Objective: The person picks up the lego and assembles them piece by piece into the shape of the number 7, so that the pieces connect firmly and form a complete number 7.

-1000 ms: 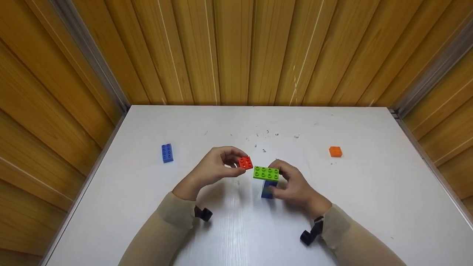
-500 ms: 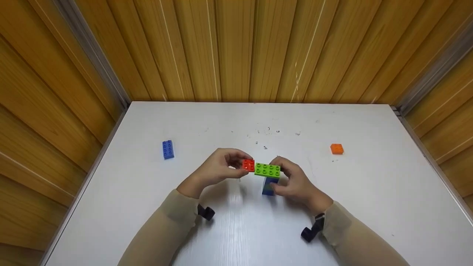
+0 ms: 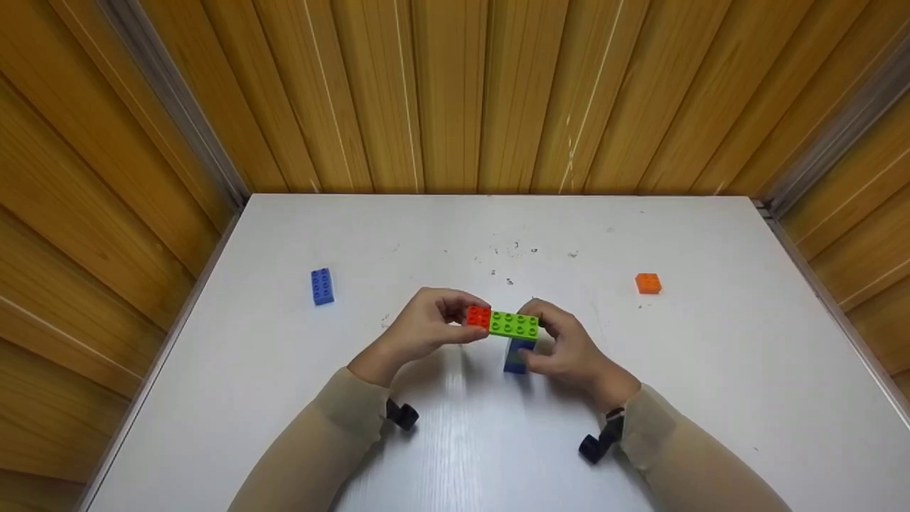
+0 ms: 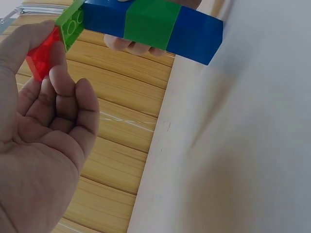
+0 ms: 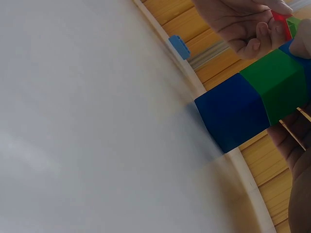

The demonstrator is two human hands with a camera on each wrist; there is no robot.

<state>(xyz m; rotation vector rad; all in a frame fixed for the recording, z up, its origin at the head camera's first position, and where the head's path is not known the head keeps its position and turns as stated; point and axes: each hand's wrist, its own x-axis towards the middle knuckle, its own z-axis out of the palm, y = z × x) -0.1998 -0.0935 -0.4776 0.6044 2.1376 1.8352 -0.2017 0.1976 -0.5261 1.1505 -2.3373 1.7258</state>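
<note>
From my remote seat, the head camera looks down on a white table [image 3: 455, 455] walled in by yellow wood panelling [image 3: 455, 92]. Near the centre, my right hand [image 3: 569, 352] has its fingers curled around a standing brick tower [image 3: 517, 355]; the wrist views show it stacked blue, dark green, blue, and it is capped by a lime-green two-by-four brick [image 3: 514, 325] lying crosswise. My left hand [image 3: 419, 331], at 9 o'clock of the tower, pinches a small red brick [image 3: 478, 316] between thumb and fingertips and holds it touching the lime brick's left end, level with it; I cannot tell whether it is joined there or only butted against it. I judge the risks to be these: the cap overhangs the narrow tower, so a push on that left end could lever the lime brick off or tip the whole stack if the right hand's hold slackens; the red brick, held only by its edges, could slip out and fall to the table. By my count there is one red brick, one lime-green brick, one three-brick tower, one loose blue two-by-four brick [image 3: 322, 286] at 9 o'clock, far left, and one small orange brick [image 3: 648, 283] at 2 o'clock, well apart from the hands.
</note>
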